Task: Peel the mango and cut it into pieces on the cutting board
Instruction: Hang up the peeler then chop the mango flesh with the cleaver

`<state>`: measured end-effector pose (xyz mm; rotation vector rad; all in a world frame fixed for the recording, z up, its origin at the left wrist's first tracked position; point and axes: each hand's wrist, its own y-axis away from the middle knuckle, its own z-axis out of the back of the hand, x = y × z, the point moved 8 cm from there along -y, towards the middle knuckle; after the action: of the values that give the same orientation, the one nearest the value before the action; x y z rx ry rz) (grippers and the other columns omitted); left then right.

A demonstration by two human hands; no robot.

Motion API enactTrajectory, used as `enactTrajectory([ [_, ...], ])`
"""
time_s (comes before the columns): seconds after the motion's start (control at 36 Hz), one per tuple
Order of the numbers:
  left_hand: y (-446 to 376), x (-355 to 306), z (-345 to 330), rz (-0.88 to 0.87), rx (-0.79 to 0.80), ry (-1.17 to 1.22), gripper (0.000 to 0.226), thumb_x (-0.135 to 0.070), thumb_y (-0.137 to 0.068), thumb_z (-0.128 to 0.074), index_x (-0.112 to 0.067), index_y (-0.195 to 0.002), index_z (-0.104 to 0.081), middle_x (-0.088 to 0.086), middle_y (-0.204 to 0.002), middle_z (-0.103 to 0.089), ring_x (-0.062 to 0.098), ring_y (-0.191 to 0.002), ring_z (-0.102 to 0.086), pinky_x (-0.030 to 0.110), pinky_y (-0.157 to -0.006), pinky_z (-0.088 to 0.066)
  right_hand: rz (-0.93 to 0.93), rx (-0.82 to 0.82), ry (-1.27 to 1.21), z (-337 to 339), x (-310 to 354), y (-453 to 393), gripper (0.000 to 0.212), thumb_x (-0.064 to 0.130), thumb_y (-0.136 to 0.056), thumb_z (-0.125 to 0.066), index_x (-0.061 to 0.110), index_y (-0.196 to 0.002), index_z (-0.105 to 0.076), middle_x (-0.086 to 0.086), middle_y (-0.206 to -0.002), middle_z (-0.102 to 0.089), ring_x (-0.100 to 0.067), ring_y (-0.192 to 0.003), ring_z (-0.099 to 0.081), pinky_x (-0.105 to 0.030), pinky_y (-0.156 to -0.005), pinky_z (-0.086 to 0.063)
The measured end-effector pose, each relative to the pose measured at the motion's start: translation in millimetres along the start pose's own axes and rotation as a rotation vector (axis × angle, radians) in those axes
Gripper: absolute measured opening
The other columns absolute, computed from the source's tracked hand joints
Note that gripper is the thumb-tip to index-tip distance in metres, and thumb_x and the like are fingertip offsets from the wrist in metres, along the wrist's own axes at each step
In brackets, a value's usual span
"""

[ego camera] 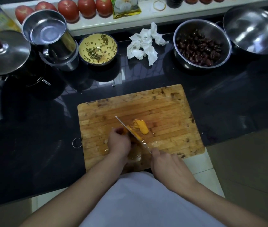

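A worn wooden cutting board [162, 108] lies on the black counter in front of me. My left hand [118, 142] curls over a piece of orange mango [137, 136] near the board's lower left and mostly hides it. A cut yellow-orange mango slice [142, 126] lies flat just right of the blade. My right hand [169, 166] grips the handle of a knife [126, 126], whose thin blade slants up to the left across the held mango. The knife handle is hidden inside my fist.
Behind the board stand a yellow bowl of chopped greens [98, 49], crumpled white tissue [144, 44], a steel bowl of dark beans [201, 45] and a bare steel bowl [252, 29]. A steel jar [48, 35] and lidded pot [5, 51] sit far left. Tomatoes [67, 9] line the back ledge.
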<state>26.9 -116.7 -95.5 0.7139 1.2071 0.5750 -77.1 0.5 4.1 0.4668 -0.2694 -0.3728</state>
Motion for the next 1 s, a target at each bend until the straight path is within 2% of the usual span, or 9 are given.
enactTrajectory([
  [0.08, -5, 1, 0, -0.014, -0.011, -0.046, 0.025, -0.012, -0.091, -0.074, -0.018, -0.114, -0.068, 0.008, -0.108, -0.075, 0.028, -0.093, -0.073, 0.026, -0.053, -0.055, -0.005, 0.014, 0.018, 0, 2, -2, 0.017, 0.011, -0.099, -0.038, 0.016, -0.111, -0.05, -0.008, -0.101, -0.07, -0.035, -0.094, -0.069, -0.036, -0.063, -0.034],
  [0.19, -9, 2, -1, -0.008, -0.003, -0.074, 0.016, -0.018, -0.089, -0.075, -0.026, -0.101, -0.068, 0.003, -0.101, -0.076, 0.026, -0.091, -0.073, 0.045, -0.082, -0.064, 0.001, -0.003, 0.031, 5, 4, -4, 0.01, 0.01, -0.096, -0.048, 0.016, -0.102, -0.053, -0.008, -0.087, -0.071, -0.034, -0.081, -0.071, -0.035, -0.057, -0.036],
  [0.25, -10, 1, -1, -0.024, -0.009, -0.09, 0.014, -0.018, -0.09, -0.074, -0.026, -0.099, -0.068, 0.0, -0.098, -0.075, 0.024, -0.092, -0.072, 0.044, -0.087, -0.063, 0.015, 0.001, 0.032, 5, 6, -5, 0.015, 0.008, -0.097, -0.042, 0.015, -0.106, -0.052, -0.008, -0.093, -0.071, -0.034, -0.085, -0.071, -0.034, -0.059, -0.037],
  [0.31, -11, 1, -1, -0.043, -0.015, -0.093, 0.015, -0.016, -0.091, -0.073, -0.029, -0.097, -0.067, -0.002, -0.095, -0.073, 0.023, -0.092, -0.07, 0.04, -0.088, -0.061, 0.021, -0.014, 0.016, 7, 6, -6, 0.02, 0.006, -0.096, -0.037, 0.014, -0.108, -0.051, -0.008, -0.098, -0.071, -0.034, -0.09, -0.071, -0.034, -0.06, -0.037],
  [0.42, -13, 2, -3, -0.051, -0.012, -0.09, 0.02, -0.015, -0.091, -0.072, -0.032, -0.083, -0.064, -0.002, -0.093, -0.075, 0.026, -0.092, -0.071, 0.046, -0.09, -0.061, 0.028, -0.031, 0.014, 11, 9, -7, 0.023, 0.003, -0.093, -0.035, 0.013, -0.104, -0.053, -0.008, -0.096, -0.07, -0.033, -0.088, -0.071, -0.033, -0.058, -0.039],
  [0.58, -11, -1, -7, -0.047, 0.005, -0.098, 0.016, -0.018, -0.085, -0.071, -0.033, -0.083, -0.068, -0.001, -0.093, -0.078, 0.029, -0.092, -0.073, 0.052, -0.091, -0.061, 0.037, -0.08, 0.042, 16, 15, -18, 0.023, 0.002, -0.087, -0.036, 0.011, -0.092, -0.056, -0.009, -0.081, -0.069, -0.032, -0.072, -0.071, -0.032, -0.049, -0.041],
  [0.72, -10, -4, -12, -0.054, 0.031, -0.104, 0.015, -0.02, -0.088, -0.068, -0.034, -0.085, -0.068, 0.0, -0.097, -0.078, 0.03, -0.093, -0.073, 0.05, -0.09, -0.061, 0.042, -0.068, 0.044, 20, 17, -28, 0.021, 0.001, -0.092, -0.041, 0.011, -0.1, -0.058, -0.009, -0.089, -0.071, -0.032, -0.083, -0.072, -0.034, -0.055, -0.04],
  [0.86, -27, 10, -15, -0.05, 0.027, -0.122, 0.015, -0.039, -0.079, -0.074, -0.035, -0.093, -0.07, -0.003, -0.1, -0.078, 0.028, -0.093, -0.074, 0.053, -0.088, -0.062, -0.058, -0.009, -0.176, 12, 1, -44, 0.019, 0.009, -0.095, -0.044, 0.015, -0.103, -0.061, -0.011, -0.091, -0.067, -0.034, -0.087, -0.066, -0.038, -0.064, -0.047],
  [1.0, -12, -2, -7, -0.017, 0.015, -0.089, 0.015, -0.022, -0.093, -0.073, -0.025, -0.105, -0.066, 0.003, -0.099, -0.072, 0.026, -0.087, -0.071, 0.052, -0.076, -0.065, -0.12, 0.01, -0.373, 6, -15, -44, 0.024, 0.029, -0.1, -0.044, 0.018, -0.096, -0.064, -0.009, -0.085, -0.067, -0.03, -0.08, -0.063, -0.037, -0.065, -0.05],
])
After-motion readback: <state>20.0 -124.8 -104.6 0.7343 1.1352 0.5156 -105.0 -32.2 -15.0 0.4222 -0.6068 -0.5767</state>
